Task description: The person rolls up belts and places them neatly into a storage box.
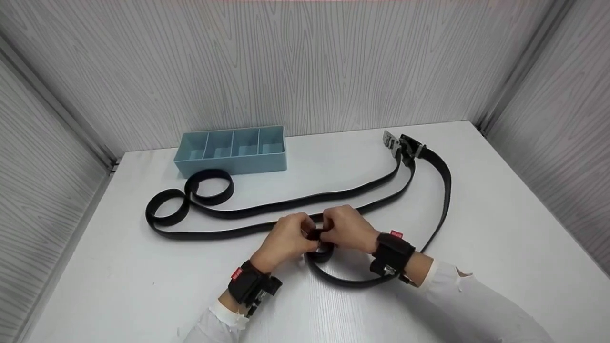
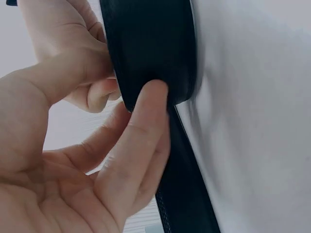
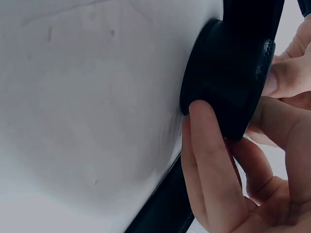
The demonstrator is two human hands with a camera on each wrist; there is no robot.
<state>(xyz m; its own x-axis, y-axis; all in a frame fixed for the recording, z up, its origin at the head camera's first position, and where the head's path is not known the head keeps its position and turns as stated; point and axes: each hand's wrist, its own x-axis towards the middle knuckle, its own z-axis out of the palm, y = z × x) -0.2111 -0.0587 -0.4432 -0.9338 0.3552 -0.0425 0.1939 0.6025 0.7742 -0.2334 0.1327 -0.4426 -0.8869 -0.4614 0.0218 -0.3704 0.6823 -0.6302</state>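
Black belt (image 1: 352,284) is lying edge-down on the white table (image 1: 119,267), its rolled end sitting between two hands, well in front of the far edge, while its strap is looping right and back toward the far right corner. Left hand (image 1: 288,237) and right hand (image 1: 350,227) are both pinching that roll, fingers bent around the leather. The head view is hiding the foremost fingertips (image 3: 200,110) behind the knuckles; each wrist view is showing them pressing the roll's outer face, and the left one is also revealing stitching along the strap. Only the head view is taking in the surroundings: two other belts (image 1: 290,204) are running from coils near the left edge to clustered buckles (image 1: 409,146) by the far right corner, and a blue four-compartment tray (image 1: 238,165) is standing along the far edge, just behind one coil. The hands are covering a stretch of the nearer strap, and the right wristband (image 1: 398,248) is blocking part of the held belt's loop.
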